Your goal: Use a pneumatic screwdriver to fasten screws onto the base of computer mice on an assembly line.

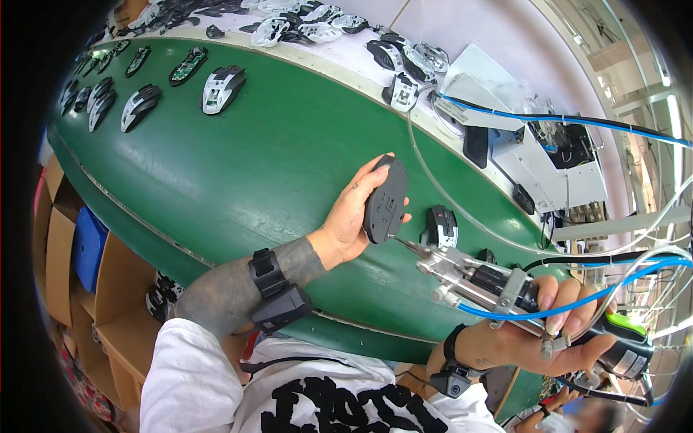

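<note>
Item: one black computer mouse (pixel 388 202), underside turned to the camera, held above the green desk (pixel 289 159). Long axis runs nearly up and down the view, leaning slightly: upper end to the right, lower end to the left, toward the wearer.
Hands: apart. Left hand (pixel 350 216) clamped around the mouse's edges; right hand (pixel 520 345) wrapped around a powered screwdriver (pixel 498 283).
Screwdriver: slanting up and left, tip at the mouse's lower end; contact cannot be told.
In the way: blue hose (pixel 498 316), crossing in front of the screwdriver and the right fingers.
Surroundings: black-and-white mouse (pixel 442 227), just beyond the screwdriver's front; further mice (pixel 222 90) spread over the left part; pile of shells (pixel 296 30) along the far side; white machine (pixel 581 187), far right; cardboard box (pixel 123 317), lower left.
</note>
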